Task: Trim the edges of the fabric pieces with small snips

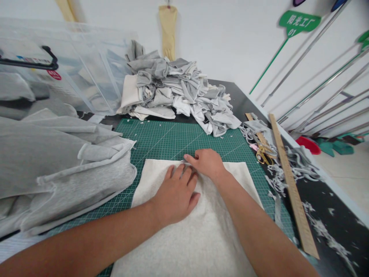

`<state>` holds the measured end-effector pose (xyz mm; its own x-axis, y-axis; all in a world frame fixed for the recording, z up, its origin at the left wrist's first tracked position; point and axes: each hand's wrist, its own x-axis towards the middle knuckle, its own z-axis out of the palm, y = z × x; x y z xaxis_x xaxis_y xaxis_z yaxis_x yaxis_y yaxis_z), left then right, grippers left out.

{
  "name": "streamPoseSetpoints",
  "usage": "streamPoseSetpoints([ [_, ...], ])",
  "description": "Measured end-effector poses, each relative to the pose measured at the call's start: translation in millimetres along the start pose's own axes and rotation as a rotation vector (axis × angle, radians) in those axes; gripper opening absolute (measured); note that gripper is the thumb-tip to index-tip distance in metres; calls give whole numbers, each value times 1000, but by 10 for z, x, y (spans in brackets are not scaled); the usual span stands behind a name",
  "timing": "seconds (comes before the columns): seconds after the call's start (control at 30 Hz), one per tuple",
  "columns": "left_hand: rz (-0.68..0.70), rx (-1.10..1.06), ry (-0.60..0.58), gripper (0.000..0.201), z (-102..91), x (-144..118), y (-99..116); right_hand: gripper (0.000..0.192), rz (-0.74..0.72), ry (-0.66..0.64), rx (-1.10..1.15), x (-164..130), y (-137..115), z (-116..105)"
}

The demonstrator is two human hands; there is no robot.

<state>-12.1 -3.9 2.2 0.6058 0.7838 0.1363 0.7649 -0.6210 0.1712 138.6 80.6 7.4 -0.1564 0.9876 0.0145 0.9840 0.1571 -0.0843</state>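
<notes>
Nearest the camera, an off-white, fleecy rectangular fabric panel (198,231) is lying flat on a green gridded cutting mat (173,140), its long axis running away from the person. The left hand (175,192) is pressing palm-down on the panel, fingers spread flat and holding nothing. Just beyond it and touching its fingertips, the right hand (206,163) is resting at the panel's far edge, fingers curled narrow around a small thin metallic item; what it is cannot be told. Farther right, a long wooden ruler (291,184) is lying beside gold-handled scissors (263,154). Beyond, a heap of grey and white fabric offcuts (175,96) is sitting. A green sign (300,23) is reading "阳光工厂 01".
</notes>
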Motion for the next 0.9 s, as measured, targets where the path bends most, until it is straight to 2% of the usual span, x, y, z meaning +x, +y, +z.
streamPoseSetpoints([
  [0.6, -12, 0, 22, 50, -18, -5, 14, 58, 6, 14, -38, -62, -99, -33],
  [0.9, -12, 3, 9, 51, -38, -7, 11, 58, -10, 32, 21, -38, -49, -3],
])
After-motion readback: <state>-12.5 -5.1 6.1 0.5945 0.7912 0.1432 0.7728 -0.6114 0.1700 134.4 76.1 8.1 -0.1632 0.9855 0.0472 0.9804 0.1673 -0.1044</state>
